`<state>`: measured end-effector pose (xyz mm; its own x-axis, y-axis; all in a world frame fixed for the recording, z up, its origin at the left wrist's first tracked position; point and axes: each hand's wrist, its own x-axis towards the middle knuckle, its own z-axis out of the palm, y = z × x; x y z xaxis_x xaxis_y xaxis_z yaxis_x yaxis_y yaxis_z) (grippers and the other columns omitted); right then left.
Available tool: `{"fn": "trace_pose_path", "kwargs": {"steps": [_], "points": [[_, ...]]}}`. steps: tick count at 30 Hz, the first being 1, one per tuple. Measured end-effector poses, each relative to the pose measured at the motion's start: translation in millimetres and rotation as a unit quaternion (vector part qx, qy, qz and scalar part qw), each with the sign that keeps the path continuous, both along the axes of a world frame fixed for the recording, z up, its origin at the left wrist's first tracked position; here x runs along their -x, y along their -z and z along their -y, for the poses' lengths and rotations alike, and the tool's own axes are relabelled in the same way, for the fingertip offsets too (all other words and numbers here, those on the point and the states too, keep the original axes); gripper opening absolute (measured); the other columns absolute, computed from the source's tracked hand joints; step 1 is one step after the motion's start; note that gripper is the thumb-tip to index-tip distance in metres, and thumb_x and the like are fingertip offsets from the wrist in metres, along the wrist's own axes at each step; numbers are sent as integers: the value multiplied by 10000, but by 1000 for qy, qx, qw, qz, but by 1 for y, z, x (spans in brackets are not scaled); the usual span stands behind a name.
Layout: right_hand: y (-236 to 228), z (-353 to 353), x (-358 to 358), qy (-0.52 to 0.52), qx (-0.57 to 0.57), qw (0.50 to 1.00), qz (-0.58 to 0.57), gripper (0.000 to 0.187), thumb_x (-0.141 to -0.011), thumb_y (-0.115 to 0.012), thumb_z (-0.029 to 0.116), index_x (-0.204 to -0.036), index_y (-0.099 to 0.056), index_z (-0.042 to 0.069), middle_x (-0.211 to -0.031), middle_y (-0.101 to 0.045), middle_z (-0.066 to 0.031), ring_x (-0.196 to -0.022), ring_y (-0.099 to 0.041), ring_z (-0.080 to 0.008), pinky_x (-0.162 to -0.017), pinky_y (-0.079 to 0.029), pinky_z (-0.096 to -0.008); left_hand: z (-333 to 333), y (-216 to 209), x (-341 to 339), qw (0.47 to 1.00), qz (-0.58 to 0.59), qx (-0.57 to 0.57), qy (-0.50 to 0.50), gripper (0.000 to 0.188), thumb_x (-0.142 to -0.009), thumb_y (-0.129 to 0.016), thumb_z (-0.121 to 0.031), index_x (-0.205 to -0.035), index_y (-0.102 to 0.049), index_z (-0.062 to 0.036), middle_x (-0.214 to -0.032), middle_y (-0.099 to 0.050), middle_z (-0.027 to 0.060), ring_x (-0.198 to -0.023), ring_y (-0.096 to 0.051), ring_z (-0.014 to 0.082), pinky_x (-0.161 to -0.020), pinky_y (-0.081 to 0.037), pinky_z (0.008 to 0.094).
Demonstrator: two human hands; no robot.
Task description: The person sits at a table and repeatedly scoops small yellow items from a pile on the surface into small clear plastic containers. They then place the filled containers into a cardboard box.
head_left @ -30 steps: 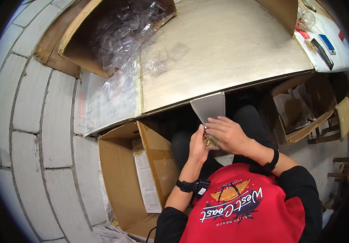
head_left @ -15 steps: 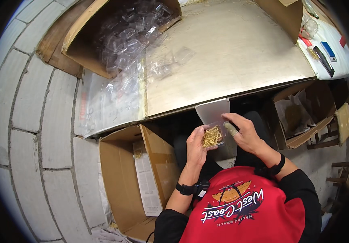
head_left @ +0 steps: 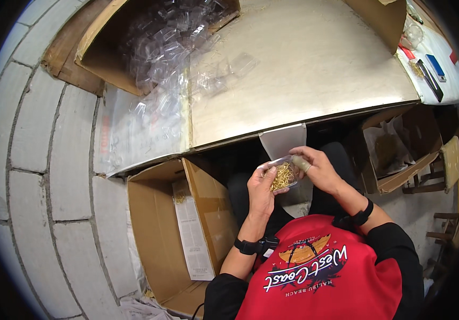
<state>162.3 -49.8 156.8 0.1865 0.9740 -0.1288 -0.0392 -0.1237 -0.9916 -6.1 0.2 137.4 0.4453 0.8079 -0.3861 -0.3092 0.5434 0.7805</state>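
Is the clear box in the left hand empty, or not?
Not empty: many gold-coloured pieces show inside the clear box.

Your red shirt (head_left: 336, 282), bottom center, has big white script (head_left: 305, 268), upside down in frame, plus smaller lettering. Print on the white paper (head_left: 193, 234), lower left, is too tiny to read; red letters (head_left: 104, 134), upper left on the plastic sheeting (head_left: 138, 136), look blurry.

Right of the frame's centre, the right hand (head_left: 318, 167) no longer covers the clear box (head_left: 278, 161) but sits at its upper right corner, leaving its gold-coloured pieces (head_left: 281, 178) exposed.
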Motion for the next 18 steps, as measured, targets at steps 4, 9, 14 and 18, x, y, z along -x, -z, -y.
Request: {"fn": "trace_pose_path", "kwargs": {"steps": [4,9,14,18], "points": [[0,6,-13,7,8,998,-56,233,-926,-540,146,-1058,-596,-39,-773,-600,-44,-637,-567,-88,-567,-463,-232,-2,3,4,999,4,2,-32,212,-943,-520,-170,-1099,-530,-27,-964,-639,117,-771,-674,190,-531,-601,307],[15,9,-8,-29,61,994,-82,164,-911,-575,123,-976,-632,-15,-755,-619,-40,-599,-563,-80,-549,-458,-213,-1,-2,4,999,32,19,-15,226,-943,-517,-170,-1121,-518,-29,-989,-637,122,-804,-672,193,-553,-606,311],[14,5,-4,-26,90,992,-80,118,-886,-607,104,-852,-623,-7,-699,-620,-33,-573,-552,-72,-522,-452,-210,3,0,2,1000,21,10,-16,231,-943,-519,-171,-1126,-514,-29,-992,-637,121,-812,-672,195,-579,-609,323],[13,5,-1,-16,97,991,-91,133,-861,-646,114,-816,-614,-8,-662,-600,-20,-544,-526,-61,-482,-418,-208,5,2,1,1000,10,3,-25,228,-943,-521,-169,-1124,-512,-31,-993,-636,118,-804,-671,194,-578,-607,326]]}}
